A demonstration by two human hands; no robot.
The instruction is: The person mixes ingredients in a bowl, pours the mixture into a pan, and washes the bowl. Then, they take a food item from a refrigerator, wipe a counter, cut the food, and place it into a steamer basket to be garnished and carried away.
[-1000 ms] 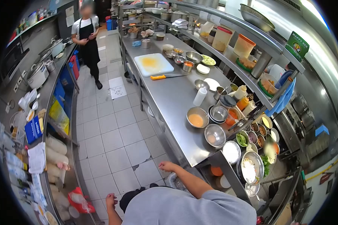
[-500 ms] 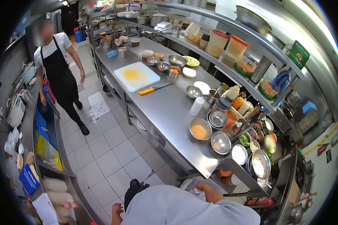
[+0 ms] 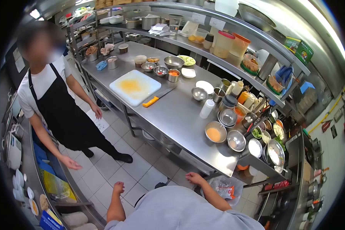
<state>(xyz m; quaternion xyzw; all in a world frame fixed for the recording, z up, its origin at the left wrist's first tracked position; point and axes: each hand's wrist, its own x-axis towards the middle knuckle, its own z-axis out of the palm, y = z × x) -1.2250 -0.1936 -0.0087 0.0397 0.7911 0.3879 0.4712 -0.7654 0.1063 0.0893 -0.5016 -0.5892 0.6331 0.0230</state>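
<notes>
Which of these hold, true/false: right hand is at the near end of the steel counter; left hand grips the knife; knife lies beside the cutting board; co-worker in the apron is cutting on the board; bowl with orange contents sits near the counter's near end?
1. The right hand is at the near end of the steel counter. True.
2. The left hand grips the orange-handled knife. False: it is a loose fist over the floor and holds nothing.
3. The knife lies beside the cutting board. True.
4. The co-worker is cutting on the board. False: that person stands in the aisle, hands empty.
5. A steel bowl of orange contents sits near the counter's near end. True.
</notes>
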